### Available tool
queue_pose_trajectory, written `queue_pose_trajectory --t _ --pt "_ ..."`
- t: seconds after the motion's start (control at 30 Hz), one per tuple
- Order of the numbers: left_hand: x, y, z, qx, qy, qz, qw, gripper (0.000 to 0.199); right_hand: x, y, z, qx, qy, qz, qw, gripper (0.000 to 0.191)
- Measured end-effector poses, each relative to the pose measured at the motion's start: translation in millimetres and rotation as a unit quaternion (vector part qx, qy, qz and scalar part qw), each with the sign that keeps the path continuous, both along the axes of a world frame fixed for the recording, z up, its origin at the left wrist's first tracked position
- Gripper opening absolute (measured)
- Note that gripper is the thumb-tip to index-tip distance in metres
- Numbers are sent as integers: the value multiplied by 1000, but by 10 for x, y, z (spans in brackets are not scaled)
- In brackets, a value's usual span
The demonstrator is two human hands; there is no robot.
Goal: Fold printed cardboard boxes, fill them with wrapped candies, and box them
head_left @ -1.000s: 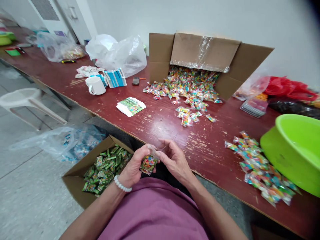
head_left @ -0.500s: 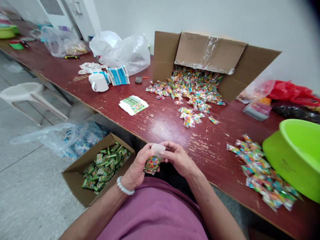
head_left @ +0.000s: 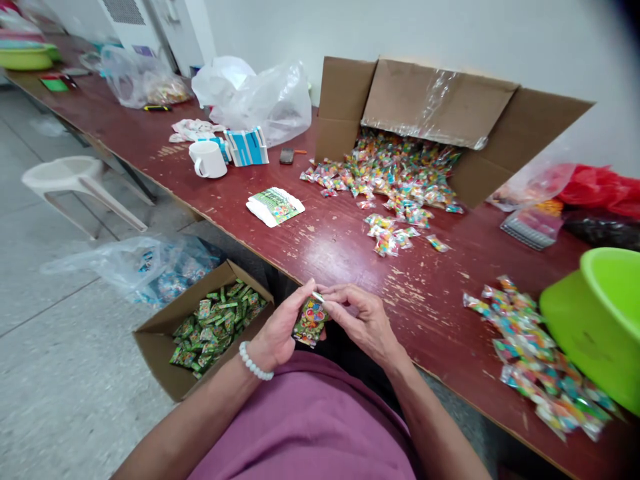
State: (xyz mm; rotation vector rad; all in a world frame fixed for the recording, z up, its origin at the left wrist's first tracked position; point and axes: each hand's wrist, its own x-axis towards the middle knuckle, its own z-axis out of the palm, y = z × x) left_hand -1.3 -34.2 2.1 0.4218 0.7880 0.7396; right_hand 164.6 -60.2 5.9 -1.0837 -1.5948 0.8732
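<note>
Above my lap, at the table's front edge, I hold a small green printed candy box (head_left: 311, 321) between both hands. My left hand (head_left: 281, 328) is closed around its left side, with the thumb along the edge. At the top, the fingers and thumb of my right hand (head_left: 361, 317) pinch the box's white end flap, which is folded down. Farther back on the table lies a stack of flat green-and-white cartons (head_left: 275, 207). Small wrapped candies (head_left: 385, 235) are scattered to the right of it.
An open cardboard box (head_left: 435, 100) spills wrapped candies at the back. A green basin (head_left: 575, 320) stands right, beside a candy pile (head_left: 530, 353). Lower left, a carton (head_left: 165, 360) holds several green boxes. A white mug (head_left: 210, 161) and a stool (head_left: 65, 172) are left.
The white flap that stood up from the candy box is now folded down over its top, with my right fingers on it. The view has shifted slightly.
</note>
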Motion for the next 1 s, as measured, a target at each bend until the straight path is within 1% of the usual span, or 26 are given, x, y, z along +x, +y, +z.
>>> queue_pose_trajectory --t 0.1,0.17,0.27,0.33,0.47,0.57,0.67,0.73,0.8,0.87,0.93,0.97,1.0 --pt "-7 3 -4 32 0 -5 999 28 -44 10 -38 -26 20 1 999 8" --pt "-17 0 -14 36 8 -10 999 30 -45 21 -86 -65 37 -2 997 9" --pt "-12 -17 -34 33 38 -21 999 33 -8 55 -163 -134 43 -4 990 15" --pt "3 -33 -40 65 66 -30 995 35 22 85 -191 -155 51 0 987 18" --pt "38 -52 -32 140 112 -35 983 44 39 128 -166 -204 117 27 972 17" --pt "52 -46 -45 138 130 -45 981 52 14 137 -136 -217 144 30 965 18" --pt "50 -25 -77 102 139 -46 984 58 1 136 -134 -204 138 25 969 19" --pt "39 -2 -97 68 123 -41 989 52 14 133 -138 -174 96 19 980 19" --pt "25 29 -110 26 84 -31 996 41 34 122 -143 -144 38 33 988 22" --pt "19 58 -121 -9 41 -21 999 35 38 91 -165 -114 -13 52 992 25" --pt "33 72 -135 -31 11 4 999 30 7 35 -216 -71 -70 46 994 23" --pt "49 70 -145 -41 4 19 999 27 -20 -2 -250 -44 -102 34 993 29" --pt "70 60 -157 -51 1 37 998 23 -51 -41 -286 -19 -134 23 990 43"
